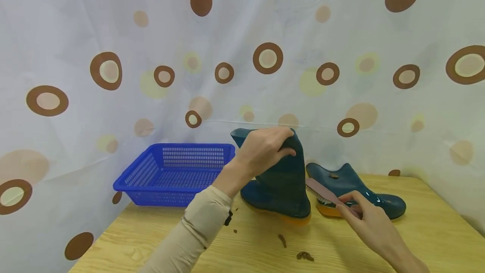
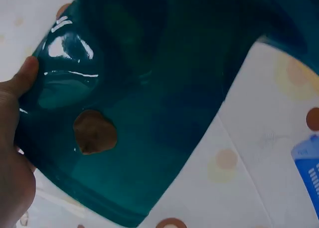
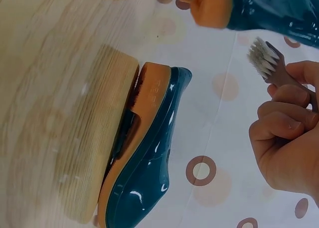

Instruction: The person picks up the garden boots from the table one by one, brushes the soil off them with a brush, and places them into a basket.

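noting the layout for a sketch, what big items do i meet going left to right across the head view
Rectangular blue perforated plastic basket → glossy dark-teal boot with orange sole, gripped near its top by the left hand → second glossy dark-teal boot, lying down.

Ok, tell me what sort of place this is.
Probably an improvised indoor work corner, though no wider room shows: a wooden table, a creased, spotted sheet behind it like a backdrop, and a brush held in the right hand.
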`<state>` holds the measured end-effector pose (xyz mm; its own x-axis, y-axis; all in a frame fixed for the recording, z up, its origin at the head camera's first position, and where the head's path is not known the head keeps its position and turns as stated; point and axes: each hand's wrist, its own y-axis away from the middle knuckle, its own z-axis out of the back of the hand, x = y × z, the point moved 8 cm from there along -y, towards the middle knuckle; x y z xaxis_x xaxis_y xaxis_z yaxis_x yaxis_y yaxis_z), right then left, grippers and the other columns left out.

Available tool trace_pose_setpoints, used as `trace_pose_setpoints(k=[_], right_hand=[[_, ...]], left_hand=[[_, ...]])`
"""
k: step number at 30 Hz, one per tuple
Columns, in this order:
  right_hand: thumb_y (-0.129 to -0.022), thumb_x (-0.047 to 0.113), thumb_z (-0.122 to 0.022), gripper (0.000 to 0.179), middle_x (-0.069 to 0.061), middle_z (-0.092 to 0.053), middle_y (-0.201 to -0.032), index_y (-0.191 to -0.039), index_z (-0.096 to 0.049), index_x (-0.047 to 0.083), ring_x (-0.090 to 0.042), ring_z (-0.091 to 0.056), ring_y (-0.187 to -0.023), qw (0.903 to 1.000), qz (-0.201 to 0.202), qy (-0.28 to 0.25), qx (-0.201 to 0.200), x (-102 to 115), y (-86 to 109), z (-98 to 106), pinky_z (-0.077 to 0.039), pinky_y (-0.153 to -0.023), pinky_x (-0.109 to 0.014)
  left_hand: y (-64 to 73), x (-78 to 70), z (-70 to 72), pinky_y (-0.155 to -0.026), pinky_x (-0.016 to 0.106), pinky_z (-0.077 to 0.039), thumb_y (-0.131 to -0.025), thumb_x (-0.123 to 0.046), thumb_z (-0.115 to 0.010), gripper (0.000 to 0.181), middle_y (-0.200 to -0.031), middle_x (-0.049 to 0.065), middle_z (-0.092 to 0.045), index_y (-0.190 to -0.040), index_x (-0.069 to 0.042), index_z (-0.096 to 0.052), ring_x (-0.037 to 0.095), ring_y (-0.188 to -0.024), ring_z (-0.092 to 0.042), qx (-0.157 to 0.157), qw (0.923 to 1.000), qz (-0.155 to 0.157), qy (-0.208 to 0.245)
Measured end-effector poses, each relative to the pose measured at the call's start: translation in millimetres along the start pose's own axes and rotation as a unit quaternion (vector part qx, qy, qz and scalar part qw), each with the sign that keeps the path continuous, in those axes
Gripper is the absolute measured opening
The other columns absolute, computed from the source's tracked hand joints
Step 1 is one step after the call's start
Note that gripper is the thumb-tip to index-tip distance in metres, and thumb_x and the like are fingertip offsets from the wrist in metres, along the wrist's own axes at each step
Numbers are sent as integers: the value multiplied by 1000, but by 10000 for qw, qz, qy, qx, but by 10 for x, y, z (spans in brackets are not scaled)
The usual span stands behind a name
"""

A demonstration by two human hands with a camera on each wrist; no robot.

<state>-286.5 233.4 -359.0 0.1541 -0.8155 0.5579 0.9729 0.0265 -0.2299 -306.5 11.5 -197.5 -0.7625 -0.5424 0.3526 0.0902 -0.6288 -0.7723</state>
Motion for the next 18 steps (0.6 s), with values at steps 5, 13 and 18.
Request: trace_pose_setpoints(k=[5, 13, 18], right_hand=[[-102, 49, -49, 50, -1, -54, -64, -130, -54, 9, -14, -52, -62, 9997, -239, -39, -66, -65, -18, 25, -39, -59, -28], [-101, 55, -47, 53, 0, -45, -59, -129, -54, 11, -13, -43, -51, 9991, -287, -192, -258, -80, -13, 93, -34, -50, -27], [-101, 54, -46, 53, 1, -42, -58, -129, -53, 10, -12, -41, -50, 9983, -206, -273, -470, -73, 7, 137, -34, -50, -27]], left_hand=[[-152, -107, -250, -84, 20, -57, -88, -36, -73, 36, -108, -2, -74, -114, -12, -65, 8, -96, -71, 327, 9994, 132, 45], [-289, -321, -509, -91, 20, -53, -86, -40, -73, 44, -118, -4, -71, -121, -15, -63, 8, -102, -68, 893, 9959, -71, 156], [-285, -337, -552, -105, 26, -46, -88, -40, -72, 49, -125, -2, -67, -128, -14, -61, 12, -117, -62, 1188, 9909, -205, 607]])
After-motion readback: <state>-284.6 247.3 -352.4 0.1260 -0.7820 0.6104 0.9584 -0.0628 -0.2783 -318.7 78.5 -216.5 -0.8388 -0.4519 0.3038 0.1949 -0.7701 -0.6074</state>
